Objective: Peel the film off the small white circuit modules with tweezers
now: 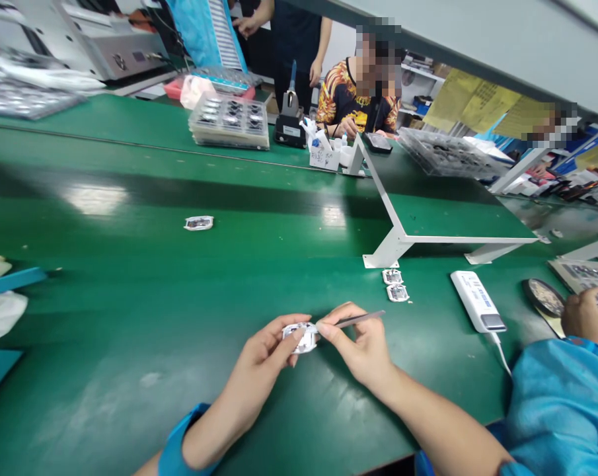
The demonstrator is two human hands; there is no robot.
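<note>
My left hand [263, 357] grips a small white plastic casing [306, 338] with electronic parts inside, its thumb lying across the face. At the casing's right edge, the fingertips of my right hand [363, 344] are closed, touching or almost touching it. A slim grey metal tool that looks like tweezers [361, 319] sticks out to the right from those fingers; its working tip is hidden. Two similar casings, one nearer [396, 293] and one farther [392, 276], lie on the green mat ahead of my right hand. Another casing [198, 223] rests alone farther off to the left.
A white metal stand [395, 241] rises ahead on the right. Beside it lie a white cabled device [477, 301] and a round dish [543, 297]. A co-worker's hand [589, 317] and blue sleeve are close at right. Stacked trays [229, 122] and a pen box [324, 155] stand behind.
</note>
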